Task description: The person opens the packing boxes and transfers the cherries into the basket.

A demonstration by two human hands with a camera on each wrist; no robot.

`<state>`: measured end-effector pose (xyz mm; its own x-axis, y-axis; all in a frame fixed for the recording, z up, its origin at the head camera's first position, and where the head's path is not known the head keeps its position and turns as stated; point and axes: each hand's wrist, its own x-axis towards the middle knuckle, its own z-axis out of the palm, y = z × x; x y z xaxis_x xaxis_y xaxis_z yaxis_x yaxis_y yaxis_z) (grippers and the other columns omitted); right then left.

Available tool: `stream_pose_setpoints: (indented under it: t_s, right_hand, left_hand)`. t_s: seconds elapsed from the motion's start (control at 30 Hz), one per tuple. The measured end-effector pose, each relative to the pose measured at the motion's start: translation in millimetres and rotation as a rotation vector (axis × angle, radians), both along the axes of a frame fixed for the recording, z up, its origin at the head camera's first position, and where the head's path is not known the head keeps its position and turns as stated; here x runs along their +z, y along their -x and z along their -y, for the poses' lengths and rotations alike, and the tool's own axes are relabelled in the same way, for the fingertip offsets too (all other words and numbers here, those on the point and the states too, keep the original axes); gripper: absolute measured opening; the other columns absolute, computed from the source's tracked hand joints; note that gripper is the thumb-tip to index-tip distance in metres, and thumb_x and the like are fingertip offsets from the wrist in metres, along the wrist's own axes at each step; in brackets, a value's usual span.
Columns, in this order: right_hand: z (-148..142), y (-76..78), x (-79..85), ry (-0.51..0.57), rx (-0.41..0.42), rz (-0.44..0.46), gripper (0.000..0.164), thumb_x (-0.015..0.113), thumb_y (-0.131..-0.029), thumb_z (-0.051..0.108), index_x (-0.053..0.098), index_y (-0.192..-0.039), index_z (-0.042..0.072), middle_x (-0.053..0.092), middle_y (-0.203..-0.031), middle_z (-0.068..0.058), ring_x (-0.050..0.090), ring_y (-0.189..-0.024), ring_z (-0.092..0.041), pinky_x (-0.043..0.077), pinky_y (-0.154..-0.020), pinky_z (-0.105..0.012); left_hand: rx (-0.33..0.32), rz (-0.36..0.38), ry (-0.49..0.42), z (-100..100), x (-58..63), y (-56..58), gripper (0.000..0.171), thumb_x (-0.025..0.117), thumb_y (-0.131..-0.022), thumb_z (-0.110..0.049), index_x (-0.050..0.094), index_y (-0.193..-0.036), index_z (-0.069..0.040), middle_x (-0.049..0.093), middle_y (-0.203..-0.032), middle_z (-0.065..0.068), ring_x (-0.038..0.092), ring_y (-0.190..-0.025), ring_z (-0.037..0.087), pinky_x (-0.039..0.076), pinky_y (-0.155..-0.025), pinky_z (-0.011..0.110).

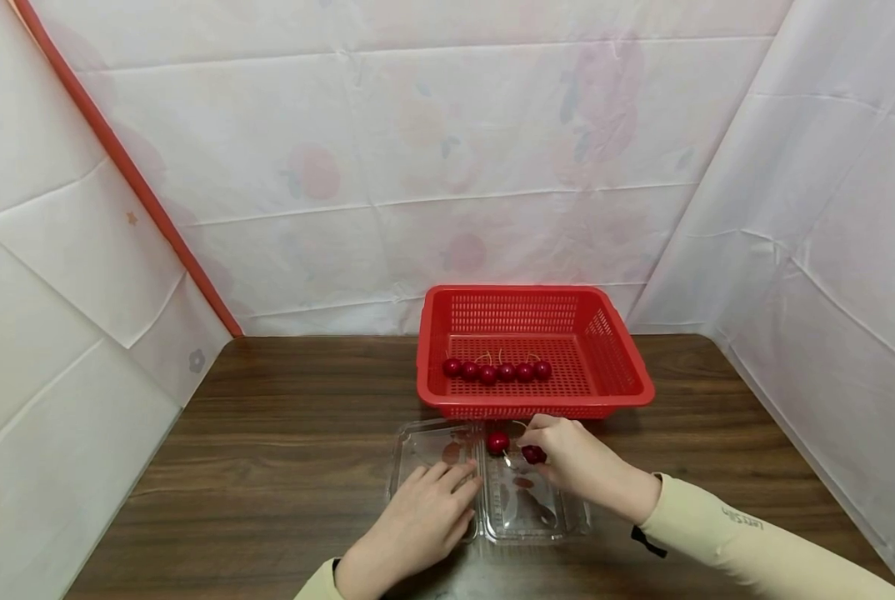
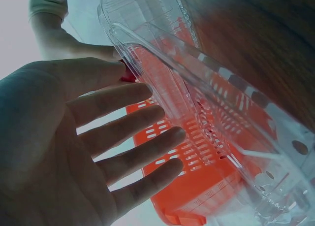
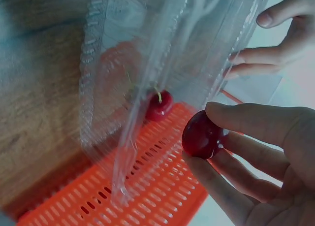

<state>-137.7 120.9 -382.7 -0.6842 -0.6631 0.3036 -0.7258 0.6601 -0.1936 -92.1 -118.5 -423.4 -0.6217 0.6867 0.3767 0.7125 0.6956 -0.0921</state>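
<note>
My right hand [image 1: 567, 454] pinches a dark red cherry [image 3: 202, 135] between thumb and fingers, over the right half of a clear plastic clamshell box [image 1: 518, 508]. Another cherry [image 1: 497, 442] with a stem lies in that half, near its back left corner. My left hand [image 1: 428, 512] has its fingers spread, straight in the left wrist view, and lies over the left half of the clamshell, the lid [image 1: 417, 446]. Nothing is held in it.
Behind the clamshell stands a red perforated plastic basket [image 1: 618, 350], with several stemmed cherries [image 1: 488, 375] in a row inside. All rests on a dark wooden table [image 1: 282, 433]. White printed sheets [image 1: 357, 167] hang at the back and sides.
</note>
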Motion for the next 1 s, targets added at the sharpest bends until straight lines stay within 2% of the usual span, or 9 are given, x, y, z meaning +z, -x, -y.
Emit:
stream_pose_setpoints:
  t_s: [0.33,0.57,0.9,1.0]
  right_hand:
    - [-5.5,5.2,9.3,-0.029,-0.035,-0.037,0.029,0.08,-0.063,-0.002,0.073,-0.091,0.002,0.064,-0.086,-0.005,0.066,-0.077,-0.015,0.054,-0.066,-0.024]
    - [-5.2,5.6,16.9,-0.016,-0.049,-0.037,0.029,0.08,-0.065,0.001,0.072,-0.092,0.004,0.065,-0.089,-0.005,0.066,-0.081,-0.015,0.054,-0.069,-0.027]
    - [-4.1,-1.1,26.3,-0.019,-0.01,-0.081,0.028,0.08,-0.062,0.0,0.072,-0.089,0.005,0.064,-0.087,-0.003,0.066,-0.079,-0.014,0.053,-0.068,-0.025]
    - [-3.9,-1.9,31.5,-0.019,-0.013,-0.068,0.028,0.078,-0.063,-0.002,0.072,-0.09,0.005,0.064,-0.088,-0.003,0.066,-0.08,-0.015,0.054,-0.069,-0.026]
  left_hand:
    - [0.001,-0.015,0.005,0.0,0.4,-0.2,0.034,0.068,-0.082,-0.034,0.067,-0.111,-0.017,0.064,-0.119,0.0,0.059,-0.099,0.017,0.045,-0.07,0.031]
    - [0.002,0.003,0.012,-0.6,1.4,-0.9,0.034,0.067,-0.083,-0.035,0.067,-0.111,-0.016,0.064,-0.119,0.0,0.059,-0.099,0.017,0.045,-0.071,0.031]
    - [0.0,0.006,0.017,-0.5,1.5,-0.2,0.034,0.067,-0.083,-0.035,0.067,-0.112,-0.016,0.064,-0.12,0.0,0.059,-0.098,0.017,0.045,-0.071,0.032]
    - [0.001,0.003,0.014,-0.4,1.3,-0.7,0.034,0.067,-0.083,-0.035,0.067,-0.112,-0.016,0.064,-0.12,0.0,0.059,-0.098,0.017,0.045,-0.071,0.032]
